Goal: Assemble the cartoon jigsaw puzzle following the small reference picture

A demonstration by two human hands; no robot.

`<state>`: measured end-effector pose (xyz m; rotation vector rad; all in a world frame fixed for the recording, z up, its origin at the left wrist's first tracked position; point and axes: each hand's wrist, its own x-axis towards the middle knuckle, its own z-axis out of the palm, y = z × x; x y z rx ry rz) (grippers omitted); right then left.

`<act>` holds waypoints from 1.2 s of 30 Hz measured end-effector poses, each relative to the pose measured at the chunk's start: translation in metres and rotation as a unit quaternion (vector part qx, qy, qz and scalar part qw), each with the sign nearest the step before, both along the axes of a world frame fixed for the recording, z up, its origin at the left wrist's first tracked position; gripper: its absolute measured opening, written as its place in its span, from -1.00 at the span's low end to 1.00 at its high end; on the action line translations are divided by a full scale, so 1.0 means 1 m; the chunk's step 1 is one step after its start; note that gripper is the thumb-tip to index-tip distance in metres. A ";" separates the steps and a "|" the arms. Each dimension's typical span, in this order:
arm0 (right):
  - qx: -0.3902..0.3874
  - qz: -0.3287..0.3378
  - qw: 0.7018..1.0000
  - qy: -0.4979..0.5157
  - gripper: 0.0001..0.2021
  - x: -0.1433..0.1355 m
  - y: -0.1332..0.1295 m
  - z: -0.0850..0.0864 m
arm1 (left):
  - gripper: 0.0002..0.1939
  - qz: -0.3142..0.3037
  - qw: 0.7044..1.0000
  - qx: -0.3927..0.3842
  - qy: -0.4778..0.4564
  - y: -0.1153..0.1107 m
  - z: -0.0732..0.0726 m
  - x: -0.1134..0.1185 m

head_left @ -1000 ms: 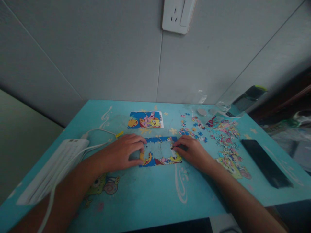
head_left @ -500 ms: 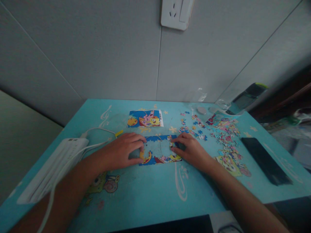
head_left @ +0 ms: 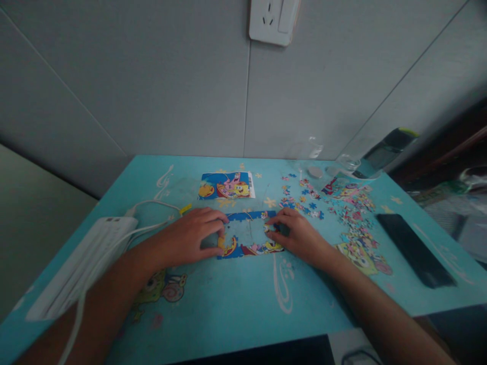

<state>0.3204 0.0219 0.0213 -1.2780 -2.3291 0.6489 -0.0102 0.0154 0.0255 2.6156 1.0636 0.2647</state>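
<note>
A partly assembled jigsaw puzzle (head_left: pixel 247 250) lies flat on the table, its border joined into a rectangle round a bare middle. My left hand (head_left: pixel 203 234) grips its left side, thumb low and fingers curled over the edge pieces. On the opposite side, my right hand (head_left: pixel 294 233) has thumb and fingertips closed on the right border, hiding part of those pieces. Just behind the puzzle is a printed picture card (head_left: pixel 227 185) with a yellow cartoon figure and a pink one on blue. Loose puzzle pieces (head_left: pixel 355 218) are scattered to the right of my right hand.
A white power strip (head_left: pixel 81 266) with cables lies at left, one crossing near my left forearm. At right lies a dark flat strip (head_left: pixel 414 251). Clear containers (head_left: pixel 349 163) stand at the back right, near the wall (head_left: pixel 171 91). A dark object (head_left: pixel 262 352) sits at the front edge.
Both hands keep nearly the same place on the puzzle's sides. The whole view has shifted very slightly; the puzzle and loose pieces look unchanged.
</note>
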 end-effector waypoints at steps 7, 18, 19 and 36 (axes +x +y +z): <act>-0.003 0.002 1.000 0.005 -0.83 0.006 -0.001 0.004 | -0.66 -0.008 1.000 0.008 0.006 0.001 -0.003 -0.002; -0.052 0.086 0.995 -0.011 -0.81 0.020 -0.005 0.018 | -0.67 -0.002 1.000 -0.001 0.010 0.000 -0.002 -0.002; -0.053 0.081 0.995 -0.012 -0.79 0.021 -0.005 0.019 | -0.67 -0.001 1.000 -0.001 0.010 0.001 -0.003 -0.002; -0.044 0.095 0.994 -0.042 -0.76 0.016 -0.010 0.021 | -0.67 -0.008 1.000 0.006 0.003 0.000 -0.002 -0.002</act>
